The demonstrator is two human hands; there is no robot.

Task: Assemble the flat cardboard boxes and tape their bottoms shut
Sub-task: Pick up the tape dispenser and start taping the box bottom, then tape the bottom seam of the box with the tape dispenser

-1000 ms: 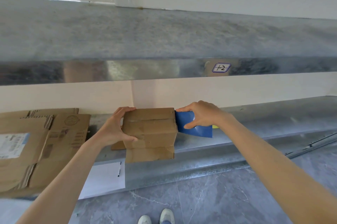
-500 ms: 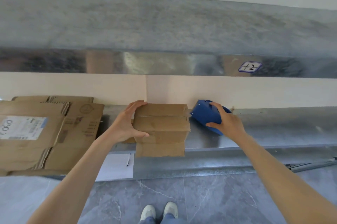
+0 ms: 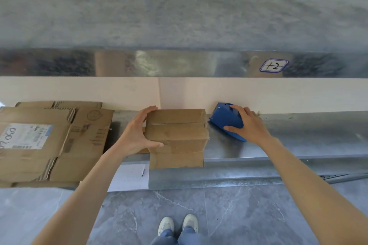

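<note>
A small brown cardboard box (image 3: pixel 176 135) stands on the metal shelf (image 3: pixel 298 141), with a taped seam across its upper face and one flap hanging over the shelf's front edge. My left hand (image 3: pixel 137 133) grips its left side, fingers over the far edge and thumb on the near face. To the right, a blue tape dispenser (image 3: pixel 225 120) lies on the shelf by the wall. My right hand (image 3: pixel 249 125) holds it, fingers curled over its top and thumb on its near side. Flat cardboard boxes (image 3: pixel 39 141) lie stacked at the left.
An upper metal shelf (image 3: pixel 179 25) with a label reading 12 (image 3: pixel 273 65) overhangs the work area. A white sheet of paper (image 3: pixel 129 178) hangs at the shelf's front below the box. Grey tiled floor and my shoes (image 3: pixel 178 224) are below.
My right hand carried the blue tape dispenser away from the box's right side to the shelf by the wall. My left hand has stayed on the box.
</note>
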